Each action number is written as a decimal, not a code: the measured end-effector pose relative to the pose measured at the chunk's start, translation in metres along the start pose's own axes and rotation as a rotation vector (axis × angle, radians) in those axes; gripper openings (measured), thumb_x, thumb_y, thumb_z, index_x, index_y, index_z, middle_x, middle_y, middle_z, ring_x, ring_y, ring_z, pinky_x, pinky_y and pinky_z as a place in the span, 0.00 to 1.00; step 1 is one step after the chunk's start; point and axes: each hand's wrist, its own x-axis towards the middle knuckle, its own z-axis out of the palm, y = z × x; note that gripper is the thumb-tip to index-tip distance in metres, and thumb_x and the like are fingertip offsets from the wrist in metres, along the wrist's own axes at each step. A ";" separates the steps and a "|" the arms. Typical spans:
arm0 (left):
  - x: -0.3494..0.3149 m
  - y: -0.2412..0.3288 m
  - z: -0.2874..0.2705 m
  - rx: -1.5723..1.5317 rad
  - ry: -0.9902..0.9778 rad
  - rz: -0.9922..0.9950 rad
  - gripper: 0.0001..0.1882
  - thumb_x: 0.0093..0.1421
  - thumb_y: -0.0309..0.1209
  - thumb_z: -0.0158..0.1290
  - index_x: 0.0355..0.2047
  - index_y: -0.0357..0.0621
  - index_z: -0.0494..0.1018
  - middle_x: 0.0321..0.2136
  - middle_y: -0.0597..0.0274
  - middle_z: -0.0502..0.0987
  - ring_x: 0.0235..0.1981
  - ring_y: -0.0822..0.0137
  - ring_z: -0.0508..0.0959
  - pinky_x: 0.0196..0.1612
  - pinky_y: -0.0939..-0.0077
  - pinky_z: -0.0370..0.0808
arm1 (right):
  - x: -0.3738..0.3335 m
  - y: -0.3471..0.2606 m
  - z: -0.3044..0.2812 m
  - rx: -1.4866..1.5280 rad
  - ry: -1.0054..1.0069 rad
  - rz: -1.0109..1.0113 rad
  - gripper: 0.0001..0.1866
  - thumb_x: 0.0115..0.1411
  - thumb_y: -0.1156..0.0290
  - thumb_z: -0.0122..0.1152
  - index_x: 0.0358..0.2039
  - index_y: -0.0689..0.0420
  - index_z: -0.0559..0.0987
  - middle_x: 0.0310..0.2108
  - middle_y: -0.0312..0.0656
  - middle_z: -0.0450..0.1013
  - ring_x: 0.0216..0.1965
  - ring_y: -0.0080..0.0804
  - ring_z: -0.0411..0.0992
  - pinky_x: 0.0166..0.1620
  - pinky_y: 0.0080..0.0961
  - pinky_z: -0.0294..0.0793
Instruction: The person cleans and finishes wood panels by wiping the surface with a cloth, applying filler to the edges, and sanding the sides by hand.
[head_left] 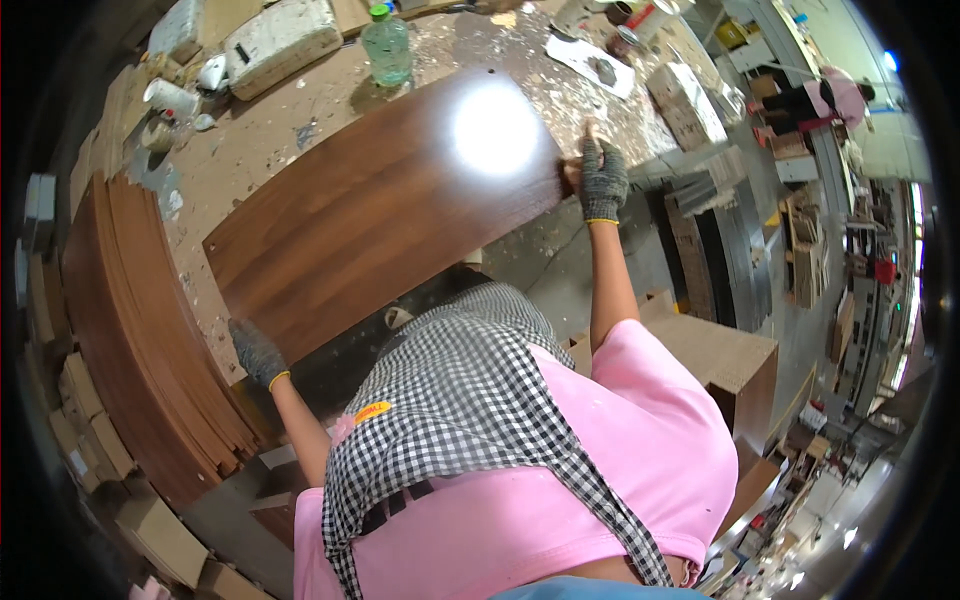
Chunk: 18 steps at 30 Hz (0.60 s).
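A dark brown wood-grain panel (370, 215) lies slantwise over the worktable, its near edge reaching past the table toward my apron. A bright light glares off its right part. My left hand (258, 355), in a grey knit glove with bare fingertips hidden, grips the panel's left end near the near corner. At the opposite end my gloved right hand (603, 180) holds the right edge, with the thumb against the panel and a fingertip sticking up. The undersides of both grips are out of sight.
A paint-spattered worktable (285, 130) carries a green-capped bottle (387, 48), a stained block (282, 48) and a white cup (170, 98). Stacked brown panels (150, 330) stand at left. A cardboard box (715, 350) is at right. Another person (835, 100) works farther off.
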 end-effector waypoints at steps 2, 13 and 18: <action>0.003 -0.011 0.001 0.015 -0.003 -0.015 0.30 0.74 0.44 0.41 0.64 0.29 0.66 0.63 0.38 0.69 0.63 0.44 0.70 0.67 0.61 0.64 | -0.003 -0.080 0.011 0.020 -0.072 -0.431 0.11 0.67 0.62 0.59 0.45 0.54 0.79 0.31 0.45 0.78 0.29 0.39 0.77 0.34 0.36 0.78; -0.001 0.008 -0.010 0.224 0.149 -0.011 0.24 0.73 0.44 0.42 0.52 0.39 0.78 0.49 0.43 0.81 0.47 0.43 0.80 0.53 0.53 0.74 | 0.043 -0.181 0.185 0.022 -0.331 -0.781 0.18 0.57 0.65 0.62 0.47 0.57 0.81 0.52 0.54 0.74 0.54 0.56 0.70 0.60 0.52 0.66; 0.000 0.015 -0.009 0.089 0.135 -0.063 0.24 0.73 0.45 0.42 0.50 0.39 0.80 0.46 0.43 0.82 0.46 0.44 0.80 0.52 0.53 0.75 | 0.164 -0.067 0.176 -0.729 0.117 -0.730 0.36 0.63 0.50 0.58 0.69 0.48 0.65 0.63 0.49 0.66 0.60 0.55 0.65 0.59 0.53 0.66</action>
